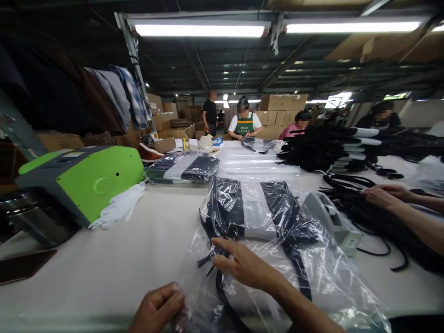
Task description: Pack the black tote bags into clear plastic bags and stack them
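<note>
Crinkled and glossy, a clear plastic bag (333, 282) spreads across the smooth pale tabletop (152, 236), its edge pinched in the left hand (156, 305). Inside lies a flat, folded dark fabric bundle (229, 199) with a broad white band (255, 208). The right hand (248, 266), fingers parted, reaches over narrow ribbon-like straps (300, 268).

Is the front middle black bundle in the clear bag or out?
In: the clear bag shines in creases over the black bundle and white band.
</note>
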`<state>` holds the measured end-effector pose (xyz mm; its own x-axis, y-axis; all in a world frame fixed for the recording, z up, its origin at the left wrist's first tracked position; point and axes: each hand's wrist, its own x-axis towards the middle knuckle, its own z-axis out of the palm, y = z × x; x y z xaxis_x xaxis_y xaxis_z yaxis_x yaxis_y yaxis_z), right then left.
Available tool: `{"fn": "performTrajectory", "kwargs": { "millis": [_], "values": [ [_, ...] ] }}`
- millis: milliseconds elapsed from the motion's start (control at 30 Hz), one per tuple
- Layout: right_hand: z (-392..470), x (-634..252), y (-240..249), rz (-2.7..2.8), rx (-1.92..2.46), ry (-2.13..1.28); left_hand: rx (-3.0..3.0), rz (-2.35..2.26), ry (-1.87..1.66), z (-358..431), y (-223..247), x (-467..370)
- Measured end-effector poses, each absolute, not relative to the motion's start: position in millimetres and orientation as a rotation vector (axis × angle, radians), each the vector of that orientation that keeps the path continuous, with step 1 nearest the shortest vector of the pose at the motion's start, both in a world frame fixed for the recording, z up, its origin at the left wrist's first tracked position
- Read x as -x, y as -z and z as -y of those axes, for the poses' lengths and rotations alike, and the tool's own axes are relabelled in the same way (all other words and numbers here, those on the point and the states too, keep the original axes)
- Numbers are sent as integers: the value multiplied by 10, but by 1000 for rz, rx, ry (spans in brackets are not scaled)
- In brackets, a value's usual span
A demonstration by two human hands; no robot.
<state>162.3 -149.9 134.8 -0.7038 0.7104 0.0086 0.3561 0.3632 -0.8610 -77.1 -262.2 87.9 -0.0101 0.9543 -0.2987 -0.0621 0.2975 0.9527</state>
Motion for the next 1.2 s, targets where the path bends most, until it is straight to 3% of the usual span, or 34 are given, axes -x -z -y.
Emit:
{"fn": "performTrajectory", "kwargs": {
  "millis": [100,267,433,667,867,967,1200],
  "values": [
    [1600,-1771,-1578,1924,817,-1478,-1120,-1169,-1009,2026,-1232,355],
    [1287,-1876,-1315,1750,1154,-1137,-1234,-1003,-933,1205,-1326,-189],
    [941,-2059,-916,1384,1119,-1467,-1737,-1285,-959,1038,-1193,222],
    [1323,-1963,-1314,1435,918,-1565,-2032,-1193,-453,1138,-1328,830],
    [1770,-1722,-1473,2103,591,-930,-2289,-1274,-277,1053,-1102,1286],
    [1727,-1738,-1532,2091,622,-815,-2338,-1352,-343,978,-1043,1414],
    [1131,-2028,-1534,1448,1116,-1460,-2147,-1227,-592,988,-1189,1076]
  ]
}}
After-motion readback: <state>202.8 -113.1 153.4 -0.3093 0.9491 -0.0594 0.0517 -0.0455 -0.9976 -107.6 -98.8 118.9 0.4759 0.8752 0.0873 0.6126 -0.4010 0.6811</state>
